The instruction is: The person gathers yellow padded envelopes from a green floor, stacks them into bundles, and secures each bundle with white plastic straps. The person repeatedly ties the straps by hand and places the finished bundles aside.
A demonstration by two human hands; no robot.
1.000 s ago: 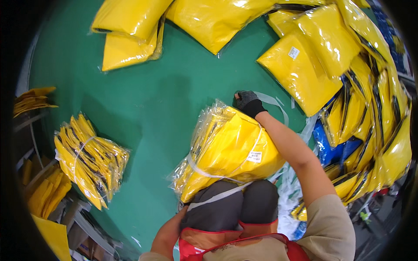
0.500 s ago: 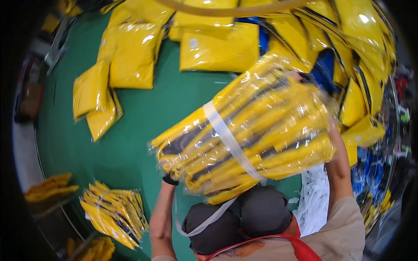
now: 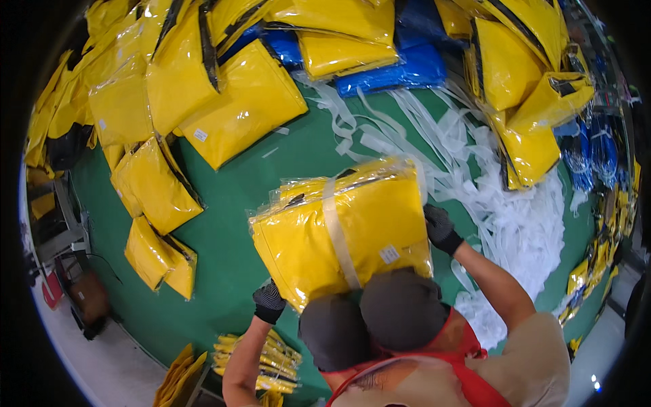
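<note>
A thick bundle of folded yellow packs [image 3: 376,227] in clear plastic sits low in the middle of the head view. A pale strap [image 3: 333,227] runs round it, and its broad yellow face with a small white label is toward me. My left hand [image 3: 269,302], in a dark knit glove, grips its lower left corner. At its right side my right hand [image 3: 442,229], gloved the same way, holds the edge with fingers partly hidden. Two dark rounded shapes [image 3: 405,308] overlap the bundle's near edge.
Bagged yellow packs [image 3: 244,102] are spread along the far and left sides of the green table [image 3: 224,224]. A blue pack [image 3: 393,71] lies among them. Loose white strips [image 3: 515,224] are heaped at the right. Another yellow bundle [image 3: 271,359] is at the near left.
The bundle has turned from its layered edges to its flat labelled face, and both hands have moved with it. The whole view has shifted, showing more white strips at the right.
</note>
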